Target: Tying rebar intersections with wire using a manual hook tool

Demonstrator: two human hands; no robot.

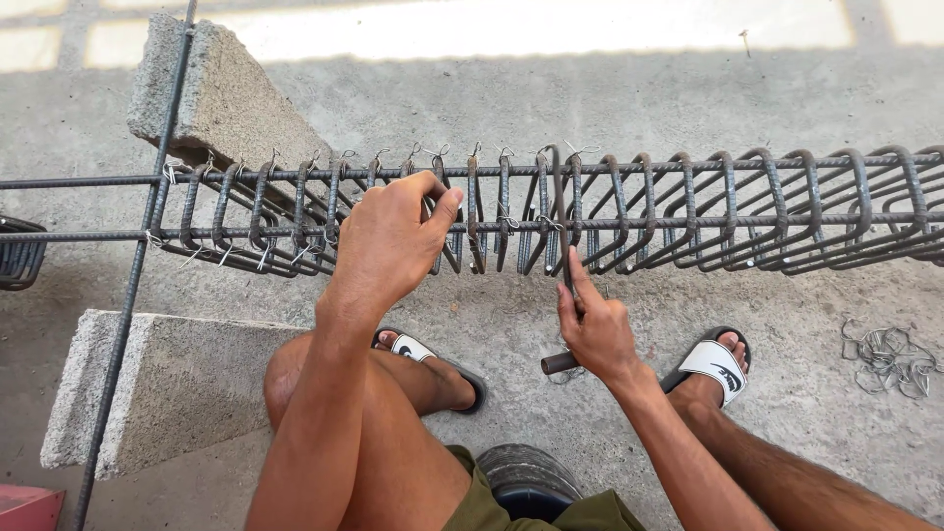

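A long rebar cage (610, 206) lies horizontal above the concrete ground, made of dark rusty stirrups set close together along straight bars. Thin wire ties (433, 152) stick up on the left stirrups along the top bar. A metal hook tool (567, 295) with a round handle stands almost upright, its tip at the front bar.

Bright outdoor daylight, overexposed sunlit strip of grey concrete floor (511, 25) along top edge, remainder in even open shade, soft shadows, sharp focus throughout, mild wide-angle bowing at edges.
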